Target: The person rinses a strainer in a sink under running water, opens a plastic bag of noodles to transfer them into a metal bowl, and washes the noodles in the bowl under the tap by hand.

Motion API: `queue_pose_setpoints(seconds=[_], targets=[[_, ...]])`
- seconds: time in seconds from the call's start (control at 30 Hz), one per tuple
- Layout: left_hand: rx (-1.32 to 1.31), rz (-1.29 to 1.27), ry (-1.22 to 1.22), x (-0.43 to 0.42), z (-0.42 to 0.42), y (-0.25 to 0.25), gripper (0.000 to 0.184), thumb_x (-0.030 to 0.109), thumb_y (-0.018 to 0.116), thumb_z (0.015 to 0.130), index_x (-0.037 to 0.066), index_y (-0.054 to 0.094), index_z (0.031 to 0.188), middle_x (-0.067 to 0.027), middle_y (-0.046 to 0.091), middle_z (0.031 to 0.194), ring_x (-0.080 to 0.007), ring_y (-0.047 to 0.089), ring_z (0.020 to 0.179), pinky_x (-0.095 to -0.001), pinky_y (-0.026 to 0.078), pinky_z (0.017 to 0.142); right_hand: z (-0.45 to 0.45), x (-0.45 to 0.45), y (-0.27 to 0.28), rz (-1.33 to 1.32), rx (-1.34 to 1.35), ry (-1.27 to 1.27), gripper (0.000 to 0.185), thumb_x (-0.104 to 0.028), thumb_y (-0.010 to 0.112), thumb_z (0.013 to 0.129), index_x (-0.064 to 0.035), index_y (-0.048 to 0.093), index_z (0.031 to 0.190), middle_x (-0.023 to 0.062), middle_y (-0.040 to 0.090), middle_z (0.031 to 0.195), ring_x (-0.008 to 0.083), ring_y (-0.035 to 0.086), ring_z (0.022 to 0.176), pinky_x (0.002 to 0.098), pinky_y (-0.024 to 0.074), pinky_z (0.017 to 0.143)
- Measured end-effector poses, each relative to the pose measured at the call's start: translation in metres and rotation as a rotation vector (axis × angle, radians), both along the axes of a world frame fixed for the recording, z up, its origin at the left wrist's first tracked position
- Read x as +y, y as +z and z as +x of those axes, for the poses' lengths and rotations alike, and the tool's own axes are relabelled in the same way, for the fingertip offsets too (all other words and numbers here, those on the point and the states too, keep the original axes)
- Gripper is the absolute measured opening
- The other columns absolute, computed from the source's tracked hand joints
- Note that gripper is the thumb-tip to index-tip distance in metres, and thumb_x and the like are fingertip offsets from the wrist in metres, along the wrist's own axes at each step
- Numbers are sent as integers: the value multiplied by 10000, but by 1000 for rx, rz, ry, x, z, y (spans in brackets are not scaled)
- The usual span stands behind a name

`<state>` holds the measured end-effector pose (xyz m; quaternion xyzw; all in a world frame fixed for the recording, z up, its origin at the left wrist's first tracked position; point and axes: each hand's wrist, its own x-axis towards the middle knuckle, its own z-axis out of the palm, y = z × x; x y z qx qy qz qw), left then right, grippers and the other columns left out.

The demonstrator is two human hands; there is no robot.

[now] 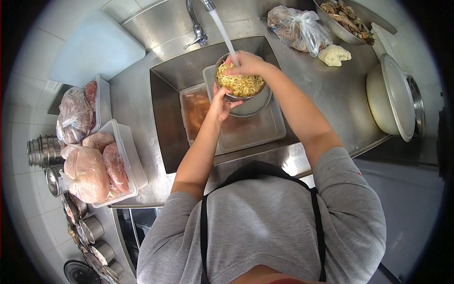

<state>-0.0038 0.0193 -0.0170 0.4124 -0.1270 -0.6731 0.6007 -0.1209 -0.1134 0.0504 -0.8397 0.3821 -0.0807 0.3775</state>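
My left hand (pixel 221 105) grips a metal bowl (pixel 230 98) from below and the near side, with the thumb near the rim. Yellowish bean sprouts (pixel 241 85) fill the bowl. Over its far edge, my right hand (pixel 247 64) has its fingers apart, with the fingertips at the sprouts. A stream of water (pixel 224 32) runs from the faucet (pixel 195 26) onto the right hand and into the bowl. Under the bowl, a round container (pixel 257 106) is partly hidden in the sink (pixel 165 118).
Plastic tubs lie in the sink, one with reddish water (pixel 195 111). To the left, a clear bin (pixel 135 165) holds bagged meat (pixel 87 175). At right are a bagged bundle (pixel 298 28), a pale lump (pixel 335 55), a colander (pixel 347 28) and a large basin (pixel 388 97).
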Motion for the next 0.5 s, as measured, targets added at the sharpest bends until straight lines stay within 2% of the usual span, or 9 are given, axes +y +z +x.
queue_pose_setpoints(seconds=[0.07,0.13,0.2,0.23,0.27,0.37,0.43,0.47,0.5], targets=[[-13,-36,-57,-3,-2,1,615,143,569,685,131,302,1240,-151,395,1237,-360,461,1102,-547,490,800,0,17,-9,-410,88,44,423,-384,695,699,-98,609,998,124,614,971,287,574,954,365,435,843],[3,-39,-65,-4,-3,-1,622,145,569,685,130,299,1245,-155,390,1238,-362,459,1103,-548,492,794,-2,10,-7,-306,155,-5,396,-365,690,694,-122,620,998,148,590,1017,306,544,1010,390,420,867],[23,-42,-66,-3,-6,-1,628,146,569,685,130,296,1250,-159,385,1239,-364,456,1104,-550,494,788,-8,-7,-16,-309,-23,81,331,-332,656,738,-153,624,1015,147,593,1034,295,551,1002,380,425,861],[0,-27,-53,-2,-7,1,635,150,571,684,130,291,1254,-162,382,1243,-366,456,1105,-552,491,792,-13,-8,-6,-163,105,7,318,-314,619,779,-127,618,1036,146,589,1069,304,549,1002,371,425,855],[-22,-14,-42,-2,-8,3,642,154,572,684,130,285,1259,-165,378,1247,-367,455,1105,-554,488,797,-15,-8,-7,-163,106,6,318,-314,619,779,-127,618,1036,146,589,1069,304,549,1002,371,425,855],[-16,-21,-45,-3,-9,2,655,162,576,680,132,275,1261,-171,373,1243,-365,448,1110,-560,480,811,-25,-12,-11,-131,137,-40,346,-321,599,799,-122,596,1083,137,602,1061,293,559,998,362,426,851],[9,-21,-56,-6,-7,0,652,162,575,679,133,277,1258,-171,366,1241,-361,440,1114,-565,477,815,-29,-8,-9,53,88,115,448,-327,616,789,-153,529,1193,138,536,1185,291,517,1076,365,401,897],[31,-21,-66,-6,-7,-1,649,163,574,678,135,279,1255,-171,359,1240,-357,432,1118,-569,473,820,-31,-2,-14,54,89,113,448,-327,616,789,-153,529,1193,138,536,1185,291,517,1076,365,401,897],[31,-20,-66,-6,-7,2,649,163,574,678,135,279,1255,-171,359,1240,-357,432,1118,-569,473,820,-31,8,-20,-153,60,152,504,-315,632,777,-181,485,1240,137,473,1250,296,481,1119,366,384,922]])
